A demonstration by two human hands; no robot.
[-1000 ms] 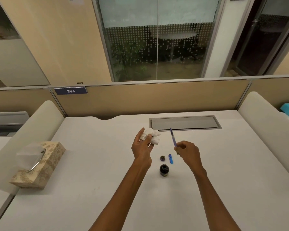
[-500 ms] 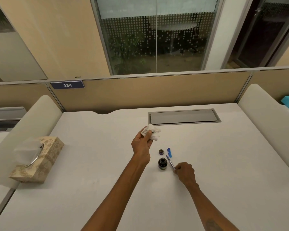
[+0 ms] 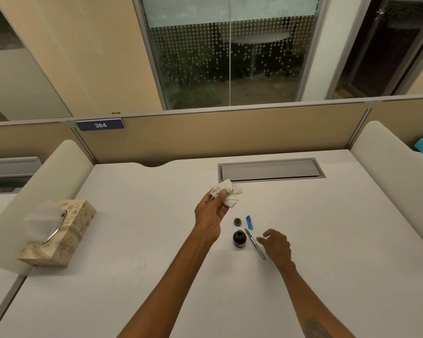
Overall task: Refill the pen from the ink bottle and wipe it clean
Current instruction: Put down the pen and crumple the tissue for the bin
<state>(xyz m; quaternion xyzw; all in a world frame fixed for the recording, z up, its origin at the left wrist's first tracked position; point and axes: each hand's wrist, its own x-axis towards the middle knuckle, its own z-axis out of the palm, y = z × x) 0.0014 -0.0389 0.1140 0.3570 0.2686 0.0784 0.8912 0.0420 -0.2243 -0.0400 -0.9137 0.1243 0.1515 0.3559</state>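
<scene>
While left hand (image 3: 211,211) pinches tissue (image 3: 228,195), right hand (image 3: 277,246) hovers open beside pen (image 3: 255,243).

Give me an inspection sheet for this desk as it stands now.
Surface: white desk, a closed grey hatch set in at the back.
Job's things: ink bottle upright and uncapped; its cap lies behind it; pen lies flat just right of the bottle; blue pen cap beside the bottle cap.
Clutter: patterned tissue box at the left edge.
Hands: left hand raised, pinching a crumpled tissue; right hand open beside the pen, fingers loose.
Cables: nothing seen.
Surroundings: beige partition with a plate reading 384, window behind it.
</scene>
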